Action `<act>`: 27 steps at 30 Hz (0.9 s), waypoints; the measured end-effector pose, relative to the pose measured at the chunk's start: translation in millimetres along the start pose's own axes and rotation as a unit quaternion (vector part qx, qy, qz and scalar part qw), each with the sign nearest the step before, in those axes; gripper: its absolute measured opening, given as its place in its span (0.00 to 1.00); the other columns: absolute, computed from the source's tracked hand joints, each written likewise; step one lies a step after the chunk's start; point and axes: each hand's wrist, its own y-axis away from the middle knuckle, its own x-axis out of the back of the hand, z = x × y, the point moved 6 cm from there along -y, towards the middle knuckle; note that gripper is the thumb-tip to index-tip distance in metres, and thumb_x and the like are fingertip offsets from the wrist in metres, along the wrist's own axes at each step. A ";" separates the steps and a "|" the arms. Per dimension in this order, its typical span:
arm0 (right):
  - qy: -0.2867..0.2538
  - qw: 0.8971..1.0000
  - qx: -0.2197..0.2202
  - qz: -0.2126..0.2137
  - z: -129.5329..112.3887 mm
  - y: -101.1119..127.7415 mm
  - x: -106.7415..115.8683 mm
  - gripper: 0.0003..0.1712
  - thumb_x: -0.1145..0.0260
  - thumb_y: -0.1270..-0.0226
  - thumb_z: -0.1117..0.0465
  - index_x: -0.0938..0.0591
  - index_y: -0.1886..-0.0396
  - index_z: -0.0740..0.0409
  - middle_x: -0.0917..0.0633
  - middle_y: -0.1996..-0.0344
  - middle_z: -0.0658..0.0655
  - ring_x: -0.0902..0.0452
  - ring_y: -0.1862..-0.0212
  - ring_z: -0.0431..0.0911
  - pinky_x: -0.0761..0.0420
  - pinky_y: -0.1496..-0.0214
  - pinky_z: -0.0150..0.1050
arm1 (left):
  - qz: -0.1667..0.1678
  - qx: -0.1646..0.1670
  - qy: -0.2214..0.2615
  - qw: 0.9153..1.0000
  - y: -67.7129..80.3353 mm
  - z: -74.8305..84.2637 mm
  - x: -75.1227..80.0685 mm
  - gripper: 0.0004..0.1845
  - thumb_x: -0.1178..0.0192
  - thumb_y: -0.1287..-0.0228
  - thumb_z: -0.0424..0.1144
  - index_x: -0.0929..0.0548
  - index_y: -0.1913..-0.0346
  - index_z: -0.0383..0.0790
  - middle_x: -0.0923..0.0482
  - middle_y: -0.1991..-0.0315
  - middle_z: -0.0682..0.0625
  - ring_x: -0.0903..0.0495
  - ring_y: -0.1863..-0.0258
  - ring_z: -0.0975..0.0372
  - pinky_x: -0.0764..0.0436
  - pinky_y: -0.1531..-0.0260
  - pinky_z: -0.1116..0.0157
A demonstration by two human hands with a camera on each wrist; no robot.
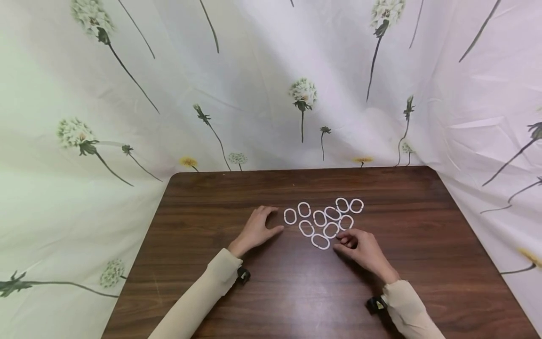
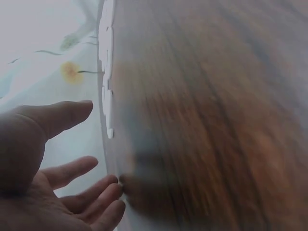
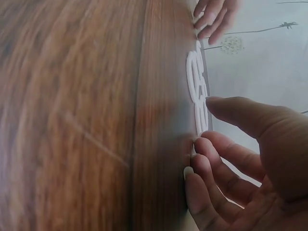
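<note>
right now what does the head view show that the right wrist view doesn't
Only the head view shows the whole table, both sleeves, and the rings spread flat as a loose cluster of ten white ovals between the hands, with the curtain hung behind.

Only the right wrist view shows the right hand close up, its fingertips at the nearest ring's edge, fingers loosely curled and holding nothing.

Both show the rings, the wood tabletop, the dandelion curtain and the left hand open beside the cluster.
</note>
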 end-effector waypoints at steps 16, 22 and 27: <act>0.026 1.000 -0.008 -0.008 -6.8 -4.1 -10.9 0.17 0.18 0.54 0.51 0.12 0.63 0.47 0.15 0.72 0.44 0.24 0.72 0.35 0.25 0.69 0.28 | -0.011 -0.028 0.017 0.999 -26.6 16.0 -14.1 0.36 0.24 0.50 0.42 0.24 0.38 0.34 0.23 0.42 0.38 0.28 0.39 0.46 0.31 0.34 0.50; 0.028 0.999 -0.010 -0.014 -9.7 -6.9 -16.8 0.18 0.18 0.56 0.51 0.12 0.63 0.47 0.15 0.72 0.45 0.24 0.72 0.37 0.26 0.69 0.27 | -0.021 -0.041 0.012 0.999 -34.8 17.6 -20.8 0.32 0.27 0.47 0.38 0.23 0.38 0.36 0.23 0.41 0.40 0.26 0.40 0.47 0.29 0.36 0.51; 0.029 0.999 -0.022 -0.021 -11.4 -8.1 -20.4 0.19 0.18 0.55 0.49 0.13 0.63 0.46 0.16 0.72 0.43 0.24 0.72 0.36 0.27 0.70 0.28 | -0.028 -0.046 0.015 0.998 -39.0 18.3 -24.4 0.32 0.26 0.49 0.36 0.23 0.38 0.37 0.21 0.41 0.41 0.25 0.42 0.49 0.30 0.36 0.50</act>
